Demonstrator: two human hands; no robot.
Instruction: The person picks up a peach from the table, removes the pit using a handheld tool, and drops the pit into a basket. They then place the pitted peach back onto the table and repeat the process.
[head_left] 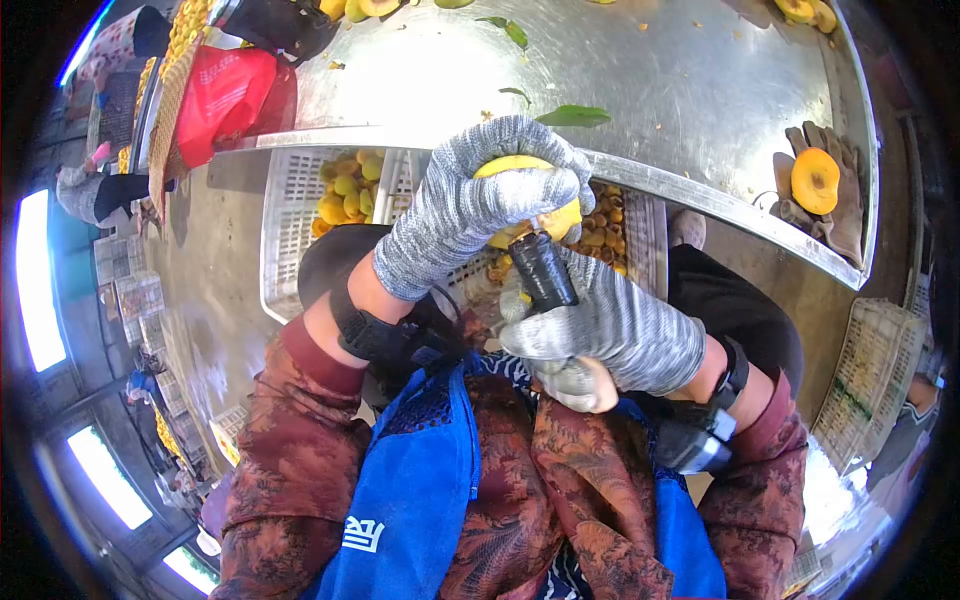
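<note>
My left hand (450, 205), in a grey knitted glove, is wrapped round a yellow peach (512, 165) just off the table's front edge. My right hand (625, 325), gloved the same way, grips a tool with a black tape-wrapped handle (543, 270). The tool's upper end meets the peach's underside, and its working tip is mostly hidden there. Below the hands, a white crate (650, 235) holds orange-brown pieces, perhaps pits or peach halves. A second white crate (285, 215) to the left contains yellow-green peaches (350, 190).
The metal table (640, 90) spans the front, with green leaves (575, 116) on it. At its right corner a peach half (815, 181) lies on a brown glove (848, 215). A red bag (225, 95) hangs at left. Another crate (868, 375) stands at right. People are in the left background.
</note>
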